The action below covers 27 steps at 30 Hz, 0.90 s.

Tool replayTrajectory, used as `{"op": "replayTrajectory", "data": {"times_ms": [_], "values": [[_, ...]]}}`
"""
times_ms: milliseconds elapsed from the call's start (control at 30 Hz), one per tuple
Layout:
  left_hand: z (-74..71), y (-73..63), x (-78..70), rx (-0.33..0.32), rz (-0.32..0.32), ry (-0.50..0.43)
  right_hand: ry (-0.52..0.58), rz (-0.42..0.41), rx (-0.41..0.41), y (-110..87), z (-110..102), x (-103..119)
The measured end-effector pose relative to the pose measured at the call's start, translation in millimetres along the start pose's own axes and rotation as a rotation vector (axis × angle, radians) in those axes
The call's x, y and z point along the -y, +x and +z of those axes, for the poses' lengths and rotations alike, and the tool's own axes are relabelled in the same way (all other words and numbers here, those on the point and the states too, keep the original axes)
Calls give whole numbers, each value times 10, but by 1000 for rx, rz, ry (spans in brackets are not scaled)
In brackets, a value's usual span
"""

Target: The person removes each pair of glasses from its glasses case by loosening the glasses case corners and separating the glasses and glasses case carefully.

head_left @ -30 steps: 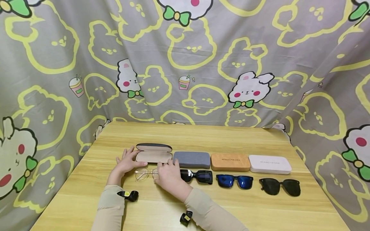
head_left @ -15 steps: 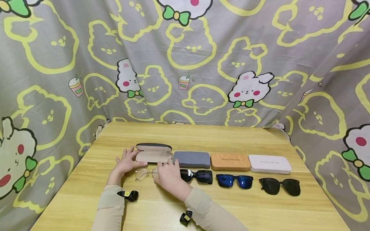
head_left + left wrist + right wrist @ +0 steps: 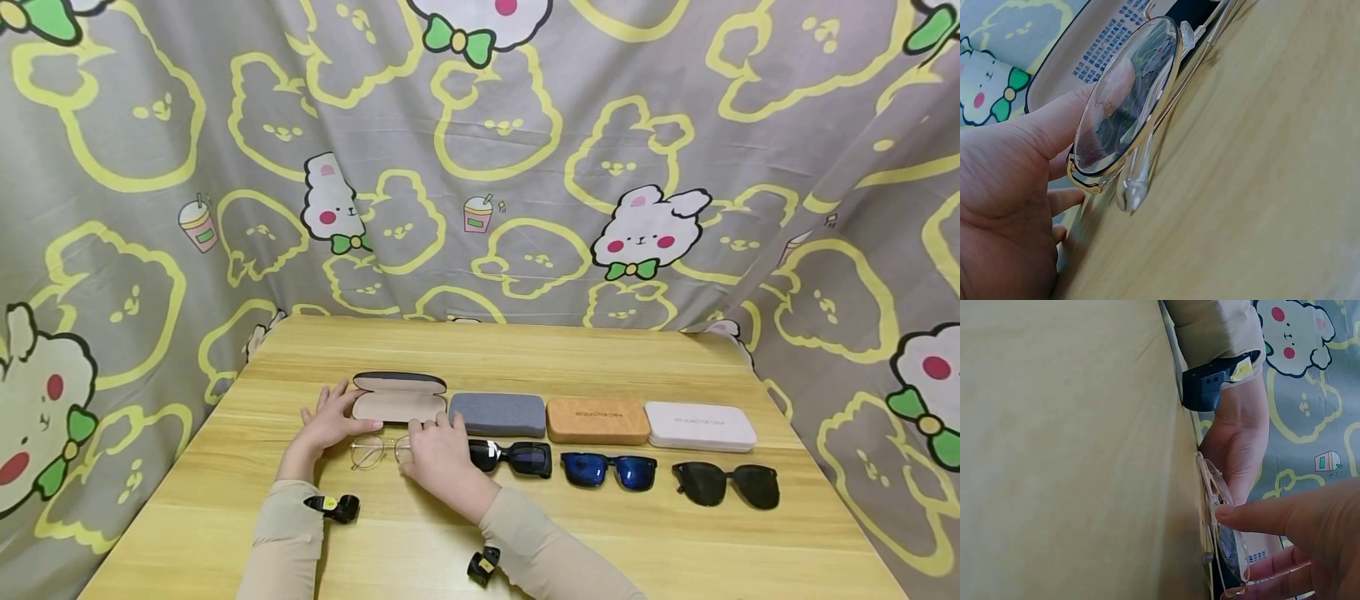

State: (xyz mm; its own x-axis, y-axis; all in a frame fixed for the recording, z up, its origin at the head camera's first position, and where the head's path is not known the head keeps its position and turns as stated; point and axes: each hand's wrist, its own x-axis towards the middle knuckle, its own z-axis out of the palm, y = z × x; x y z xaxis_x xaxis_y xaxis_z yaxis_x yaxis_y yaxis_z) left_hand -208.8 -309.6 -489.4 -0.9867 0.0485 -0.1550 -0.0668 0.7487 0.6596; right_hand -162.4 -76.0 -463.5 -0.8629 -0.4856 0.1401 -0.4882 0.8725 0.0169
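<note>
An eyeglasses case (image 3: 397, 407) with a pale lining stands with its lid up at the left end of a row. My left hand (image 3: 324, 423) rests at its left end, fingers spread and the thumb along the front edge. Just before the case are thin gold-framed eyeglasses (image 3: 367, 453) with clear lenses. My right hand (image 3: 438, 454) pinches them by their right side and covers part of that lens. In the left wrist view a lens (image 3: 1129, 103) overlaps the left thumb, and the folded temples show behind the frame. The right wrist view shows my thumb and fingers on either side of the frame.
Three closed cases continue the row: blue-grey (image 3: 497, 415), orange (image 3: 597, 422) and white (image 3: 701, 426). In front of them lie black sunglasses (image 3: 529, 459), blue-lensed sunglasses (image 3: 609, 472) and dark-lensed sunglasses (image 3: 730, 486). A patterned curtain (image 3: 525, 167) surrounds the wooden table (image 3: 480, 342).
</note>
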Motion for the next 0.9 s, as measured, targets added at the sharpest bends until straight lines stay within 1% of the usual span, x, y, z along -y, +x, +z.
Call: {"op": "replayTrajectory", "data": {"times_ms": [233,433,500,767,900], "values": [[-1,3,-1,2,-2,-1,20,13,22,-5,-93,-25],[1,3,-2,2,-2,-1,34,40,65,3,-218,-65],[0,2,-3,1,1,-1,41,44,65,10,-245,-87],[-4,-1,-6,1,3,-12,70,27,-3,50,-274,-193],[-3,3,-3,6,-3,-20,79,32,-53,67,-307,-250]]}}
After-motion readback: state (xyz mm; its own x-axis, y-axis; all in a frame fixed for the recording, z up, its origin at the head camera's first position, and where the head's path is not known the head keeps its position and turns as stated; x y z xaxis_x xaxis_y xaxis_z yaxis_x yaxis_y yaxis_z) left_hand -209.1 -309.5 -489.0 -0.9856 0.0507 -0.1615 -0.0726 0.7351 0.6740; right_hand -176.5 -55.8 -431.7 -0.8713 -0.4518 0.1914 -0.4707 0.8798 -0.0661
